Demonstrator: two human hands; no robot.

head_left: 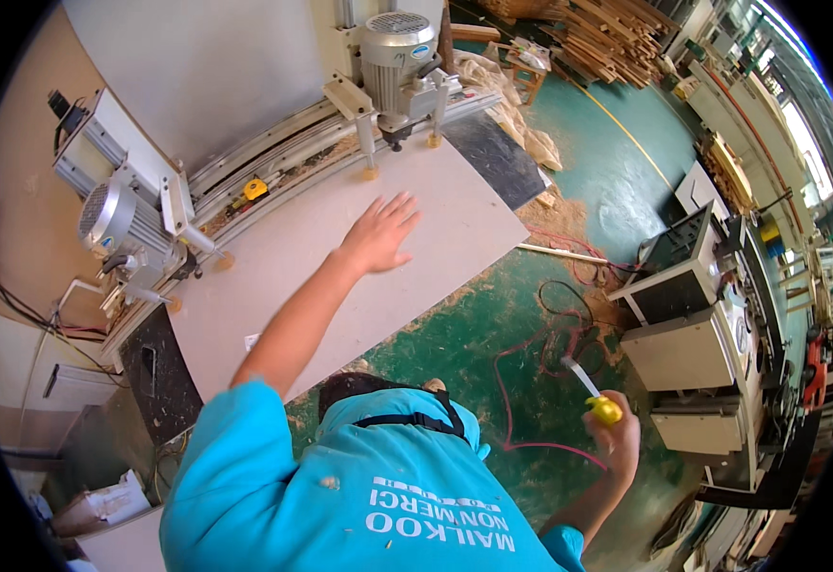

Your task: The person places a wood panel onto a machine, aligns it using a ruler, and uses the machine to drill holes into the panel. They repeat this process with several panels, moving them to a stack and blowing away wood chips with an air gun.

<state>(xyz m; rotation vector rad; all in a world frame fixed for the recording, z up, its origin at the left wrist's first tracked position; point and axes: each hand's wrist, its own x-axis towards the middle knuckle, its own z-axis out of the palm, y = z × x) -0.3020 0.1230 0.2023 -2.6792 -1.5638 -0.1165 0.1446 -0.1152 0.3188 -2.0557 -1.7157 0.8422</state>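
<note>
Machine bed (488, 153): dark surface exposed at left and right ends. Pale flat board (274, 276) lies across it, covering the stretch between. Small yellow object (255, 189) rests on the railing structure along the far side.

Floor (464, 353): green, dusted with sawdust (563, 219), thickest by the bed's right end. On it: pink hose (506, 410), looping, near right; white rod (564, 253), right of the board; timber pile (612, 43), far right.

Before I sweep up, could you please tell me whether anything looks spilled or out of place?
Yes: sawdust lies spread on the green floor right of the pale panel, seemingly unswept. A red hose or cable also sprawls uncoiled near the right hand.
</note>
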